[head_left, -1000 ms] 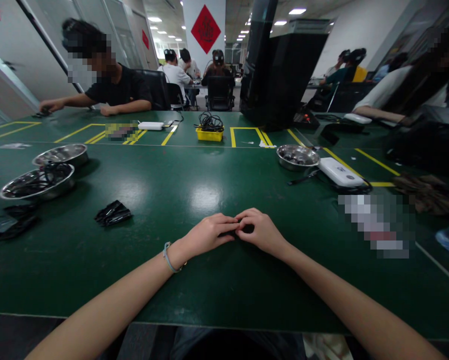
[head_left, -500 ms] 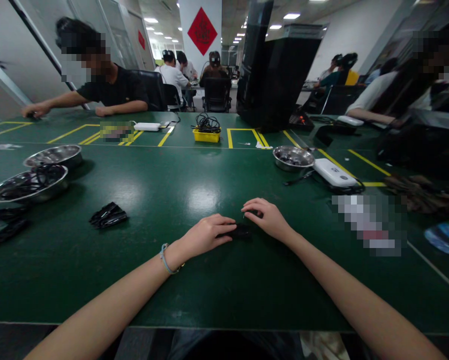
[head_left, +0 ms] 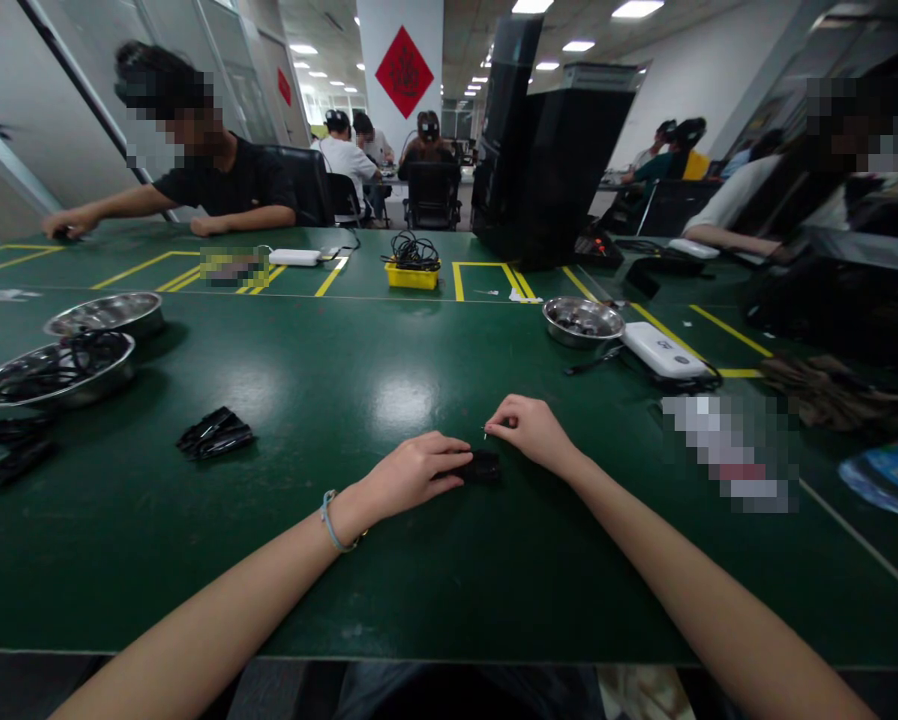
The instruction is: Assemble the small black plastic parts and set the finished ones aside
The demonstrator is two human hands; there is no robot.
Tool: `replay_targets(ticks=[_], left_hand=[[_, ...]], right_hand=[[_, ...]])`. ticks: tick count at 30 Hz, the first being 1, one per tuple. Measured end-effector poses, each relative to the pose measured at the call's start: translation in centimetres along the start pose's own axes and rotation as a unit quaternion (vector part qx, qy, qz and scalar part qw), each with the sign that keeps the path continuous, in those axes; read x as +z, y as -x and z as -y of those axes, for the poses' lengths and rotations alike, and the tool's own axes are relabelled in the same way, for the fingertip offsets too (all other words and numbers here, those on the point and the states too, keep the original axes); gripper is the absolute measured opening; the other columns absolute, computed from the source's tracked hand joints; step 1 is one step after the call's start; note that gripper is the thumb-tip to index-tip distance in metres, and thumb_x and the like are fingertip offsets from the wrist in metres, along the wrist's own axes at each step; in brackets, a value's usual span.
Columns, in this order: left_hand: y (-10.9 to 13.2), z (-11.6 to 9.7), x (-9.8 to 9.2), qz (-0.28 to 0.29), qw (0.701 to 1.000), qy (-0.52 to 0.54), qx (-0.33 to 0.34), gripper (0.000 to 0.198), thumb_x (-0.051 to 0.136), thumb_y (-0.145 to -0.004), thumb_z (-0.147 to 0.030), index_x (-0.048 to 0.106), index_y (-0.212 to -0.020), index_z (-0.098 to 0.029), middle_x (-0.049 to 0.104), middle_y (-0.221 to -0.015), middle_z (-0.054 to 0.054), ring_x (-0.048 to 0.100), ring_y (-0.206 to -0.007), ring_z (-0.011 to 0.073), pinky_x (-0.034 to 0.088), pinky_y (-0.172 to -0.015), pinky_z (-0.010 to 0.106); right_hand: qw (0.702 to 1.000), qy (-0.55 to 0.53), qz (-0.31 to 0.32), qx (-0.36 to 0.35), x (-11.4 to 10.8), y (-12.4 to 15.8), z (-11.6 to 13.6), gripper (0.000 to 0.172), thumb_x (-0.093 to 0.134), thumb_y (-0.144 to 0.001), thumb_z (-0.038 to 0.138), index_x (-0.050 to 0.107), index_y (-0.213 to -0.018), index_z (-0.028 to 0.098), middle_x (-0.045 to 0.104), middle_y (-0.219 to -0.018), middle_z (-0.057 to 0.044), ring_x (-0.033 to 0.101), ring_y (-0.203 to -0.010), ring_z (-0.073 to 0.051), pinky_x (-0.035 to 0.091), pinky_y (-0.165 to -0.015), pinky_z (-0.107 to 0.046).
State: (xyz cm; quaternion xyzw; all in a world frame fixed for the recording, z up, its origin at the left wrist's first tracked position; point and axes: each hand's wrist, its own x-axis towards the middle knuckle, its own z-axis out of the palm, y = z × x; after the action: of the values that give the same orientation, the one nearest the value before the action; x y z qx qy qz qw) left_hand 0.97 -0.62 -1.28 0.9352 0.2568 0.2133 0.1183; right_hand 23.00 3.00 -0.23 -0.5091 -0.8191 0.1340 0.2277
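My left hand [head_left: 426,468] rests low over the table, its fingers and thumb around one end of a small black item [head_left: 485,466], perhaps a folded plastic packet. The free end of that item pokes out to the right of the fingertips. Just above and right of it, my right hand [head_left: 530,430] is closed in a pinch. Between its thumb and forefinger a tiny pale thin piece [head_left: 485,433] points down; its kind is too small to make out. Farther left, a black shiny plastic bundle [head_left: 215,433] lies by itself on the green table [head_left: 329,370].
Two steel bowls stand at left, the nearer bowl [head_left: 93,392] holding black cables. Another steel bowl [head_left: 582,325] with small dark parts and a white power bank [head_left: 663,352] are at right. Behind are a yellow box [head_left: 411,276] of cable and a black computer case [head_left: 569,170]. Co-workers sit around.
My right hand's fingers have drawn tighter together around the tiny piece, which shows more clearly now. My left hand stays almost still on the black item. The view has tipped very slightly.
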Motion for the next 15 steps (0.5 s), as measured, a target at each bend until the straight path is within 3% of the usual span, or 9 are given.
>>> replay_targets(ticks=[4,8,12,15], left_hand=[[0.0,0.0,0.0,-0.002,1.0,0.001,-0.002,0.03,0.052,-0.083,-0.023,0.054,-0.112,-0.017,0.056,-0.112,0.008,0.054,-0.095,0.0166,0.046,-0.082,0.03],[0.0,0.0,0.0,-0.004,1.0,-0.002,0.0,0.03,0.052,-0.083,-0.023,0.054,-0.112,-0.017,0.056,-0.111,0.008,0.054,-0.095,0.017,0.046,-0.082,0.031],[0.0,0.0,0.0,-0.006,1.0,-0.008,-0.002,0.029,0.051,-0.083,-0.023,0.054,-0.111,-0.016,0.056,-0.112,0.008,0.054,-0.094,0.0167,0.046,-0.082,0.031],[0.0,0.0,0.1,-0.006,1.0,-0.015,-0.006,0.028,0.052,-0.083,-0.022,0.054,-0.111,-0.017,0.055,-0.111,0.008,0.054,-0.095,0.0169,0.046,-0.082,0.031]], right_hand=[[0.994,0.02,0.102,0.032,-1.5,-0.2,0.0,0.007,0.061,-0.064,0.018,0.065,-0.059,0.019,0.06,-0.054,0.001,0.053,-0.049,-0.01,0.038,-0.05,-0.022],[0.984,-0.038,0.168,0.048,-2.4,0.8,-0.6,0.007,0.059,-0.056,0.011,0.059,-0.054,0.018,0.058,-0.049,0.004,0.053,-0.045,-0.009,0.038,-0.046,-0.02],[0.974,-0.158,0.154,0.055,-2.1,1.7,-0.3,0.003,0.056,-0.062,0.017,0.058,-0.062,0.016,0.057,-0.052,0.003,0.052,-0.046,-0.009,0.041,-0.045,-0.019],[0.977,-0.2,0.07,0.033,-1.1,1.9,0.9,0.009,0.055,-0.068,0.021,0.06,-0.068,0.015,0.06,-0.064,-0.001,0.055,-0.057,-0.01,0.043,-0.049,-0.019]])
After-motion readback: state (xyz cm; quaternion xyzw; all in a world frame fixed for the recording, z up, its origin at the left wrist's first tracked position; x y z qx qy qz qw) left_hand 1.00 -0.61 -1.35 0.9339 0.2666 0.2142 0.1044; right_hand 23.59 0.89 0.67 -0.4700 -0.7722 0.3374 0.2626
